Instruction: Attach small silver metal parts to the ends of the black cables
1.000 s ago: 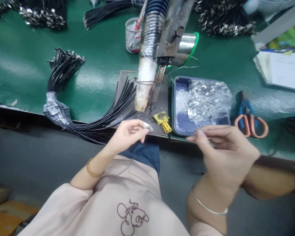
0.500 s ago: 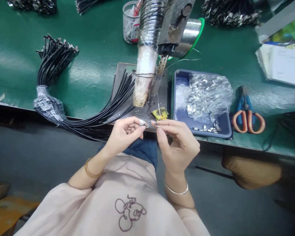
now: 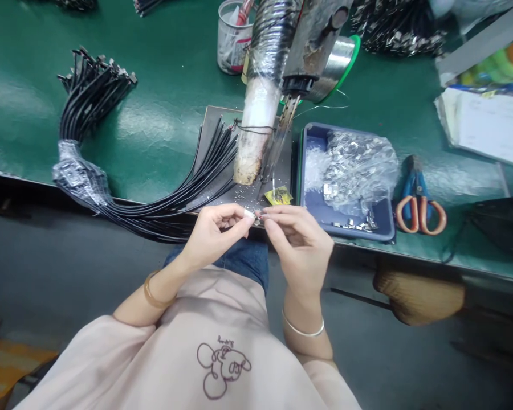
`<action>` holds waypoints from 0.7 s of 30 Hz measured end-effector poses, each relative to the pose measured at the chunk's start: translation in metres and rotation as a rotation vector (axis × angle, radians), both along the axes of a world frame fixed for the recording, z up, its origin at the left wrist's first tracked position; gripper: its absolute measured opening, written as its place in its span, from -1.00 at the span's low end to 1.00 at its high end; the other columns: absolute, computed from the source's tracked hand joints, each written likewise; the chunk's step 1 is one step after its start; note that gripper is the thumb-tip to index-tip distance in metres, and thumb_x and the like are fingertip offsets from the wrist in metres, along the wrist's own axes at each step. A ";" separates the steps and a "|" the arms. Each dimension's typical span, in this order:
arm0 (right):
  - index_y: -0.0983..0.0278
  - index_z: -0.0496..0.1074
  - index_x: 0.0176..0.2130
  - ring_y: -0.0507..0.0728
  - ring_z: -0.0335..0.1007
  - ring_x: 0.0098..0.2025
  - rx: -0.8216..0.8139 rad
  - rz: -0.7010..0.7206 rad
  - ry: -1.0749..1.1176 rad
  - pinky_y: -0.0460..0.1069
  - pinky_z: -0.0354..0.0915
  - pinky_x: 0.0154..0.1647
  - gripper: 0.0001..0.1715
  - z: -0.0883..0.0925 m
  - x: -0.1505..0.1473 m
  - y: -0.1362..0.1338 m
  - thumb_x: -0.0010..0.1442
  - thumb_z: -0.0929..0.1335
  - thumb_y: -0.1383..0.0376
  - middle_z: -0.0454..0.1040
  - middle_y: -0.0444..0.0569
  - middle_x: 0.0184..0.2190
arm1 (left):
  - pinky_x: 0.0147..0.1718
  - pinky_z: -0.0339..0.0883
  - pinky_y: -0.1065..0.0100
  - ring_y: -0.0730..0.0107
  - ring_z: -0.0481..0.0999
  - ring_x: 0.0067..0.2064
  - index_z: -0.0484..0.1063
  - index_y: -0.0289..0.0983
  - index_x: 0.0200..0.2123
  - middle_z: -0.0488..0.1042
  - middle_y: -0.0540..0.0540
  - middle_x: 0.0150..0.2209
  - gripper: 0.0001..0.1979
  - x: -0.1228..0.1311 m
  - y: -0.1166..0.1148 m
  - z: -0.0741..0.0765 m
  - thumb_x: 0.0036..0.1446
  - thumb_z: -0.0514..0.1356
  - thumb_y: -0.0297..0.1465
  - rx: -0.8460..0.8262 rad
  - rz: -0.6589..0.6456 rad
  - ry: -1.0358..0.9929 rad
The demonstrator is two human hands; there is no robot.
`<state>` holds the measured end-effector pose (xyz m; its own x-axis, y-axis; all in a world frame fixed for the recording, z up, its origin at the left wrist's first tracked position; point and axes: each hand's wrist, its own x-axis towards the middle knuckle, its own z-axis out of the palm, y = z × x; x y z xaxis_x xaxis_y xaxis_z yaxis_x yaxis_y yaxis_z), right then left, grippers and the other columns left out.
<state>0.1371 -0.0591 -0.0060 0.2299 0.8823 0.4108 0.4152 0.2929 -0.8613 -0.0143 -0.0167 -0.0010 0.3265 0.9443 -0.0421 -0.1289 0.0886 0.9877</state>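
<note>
My left hand (image 3: 216,230) is closed in a pinch, thumb against index finger, at the bench's front edge. A tiny silvery connector piece (image 3: 257,217) shows at its fingertips. My right hand (image 3: 303,242) is closed too, its thumb and fingers pinching something tiny that meets the left fingertips; the fingers largely hide it. Just beyond the hands, a soldering iron (image 3: 277,151) points down, mounted beside a wrapped tube (image 3: 256,125). Black cables (image 3: 171,199) curve across a grey board (image 3: 216,114) and pass behind my left hand.
Right of the board, a blue tray (image 3: 346,232) holds a plastic bag (image 3: 361,171) and small metal connectors. Cutters with orange handles (image 3: 419,205) lie beside it. A solder spool (image 3: 336,65) and a clear cup (image 3: 231,42) stand behind. Bundled cables (image 3: 79,165) lie left.
My right hand has moved left, bringing its fingertips up against those of my left hand. The small gap between them has closed. The camera view has shifted slightly.
</note>
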 end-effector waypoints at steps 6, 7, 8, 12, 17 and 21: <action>0.17 0.57 -0.31 0.06 0.60 -0.21 -0.031 0.035 0.050 -0.04 0.57 -0.24 -0.87 0.001 -0.005 0.001 0.24 0.42 0.39 0.61 -0.09 -0.24 | -0.46 0.39 0.48 0.51 0.42 -0.50 0.52 -0.32 -0.48 0.49 -0.03 -0.53 -0.77 0.000 -0.001 -0.001 0.07 0.38 -0.29 -0.007 -0.031 -0.018; 0.17 0.57 -0.31 0.06 0.60 -0.21 -0.029 0.032 0.062 -0.04 0.56 -0.24 -0.87 0.000 -0.005 0.001 0.24 0.42 0.39 0.61 -0.09 -0.25 | -0.46 0.39 0.48 0.51 0.42 -0.50 0.52 -0.32 -0.48 0.48 -0.03 -0.53 -0.78 0.000 -0.001 -0.001 0.07 0.38 -0.30 -0.006 -0.034 -0.022; 0.17 0.57 -0.32 0.06 0.60 -0.22 -0.035 0.033 0.081 -0.04 0.56 -0.25 -0.88 0.000 -0.005 0.002 0.23 0.42 0.38 0.61 -0.09 -0.25 | -0.46 0.38 0.49 0.52 0.42 -0.50 0.52 -0.32 -0.48 0.48 -0.02 -0.53 -0.78 -0.001 -0.001 -0.001 0.08 0.38 -0.30 -0.006 -0.040 -0.024; 0.20 0.55 -0.39 0.08 0.59 -0.26 -0.112 0.144 0.236 -0.01 0.56 -0.25 -0.88 -0.007 -0.001 0.008 0.21 0.43 0.30 0.60 -0.06 -0.25 | -0.45 0.41 0.46 0.49 0.43 -0.49 0.56 -0.33 -0.45 0.52 -0.06 -0.51 -0.75 -0.005 0.000 -0.001 0.09 0.38 -0.25 0.004 -0.099 -0.025; 0.19 0.56 -0.39 0.07 0.58 -0.26 -0.105 0.131 0.279 -0.02 0.55 -0.25 -0.90 -0.010 0.000 0.007 0.19 0.44 0.28 0.61 -0.08 -0.28 | -0.37 0.48 0.44 0.44 0.51 -0.41 0.57 -0.32 -0.45 0.59 -0.10 -0.42 -0.80 -0.005 0.000 -0.002 0.04 0.41 -0.29 0.024 -0.046 -0.045; 0.16 0.59 -0.30 0.05 0.59 -0.23 -0.053 0.021 0.159 -0.05 0.55 -0.25 -0.91 -0.005 -0.007 -0.001 0.19 0.45 0.36 0.61 -0.10 -0.25 | -0.42 0.41 0.48 0.48 0.45 -0.43 0.54 -0.33 -0.46 0.53 -0.06 -0.46 -0.88 -0.002 -0.001 -0.002 0.05 0.36 -0.40 0.091 0.044 -0.026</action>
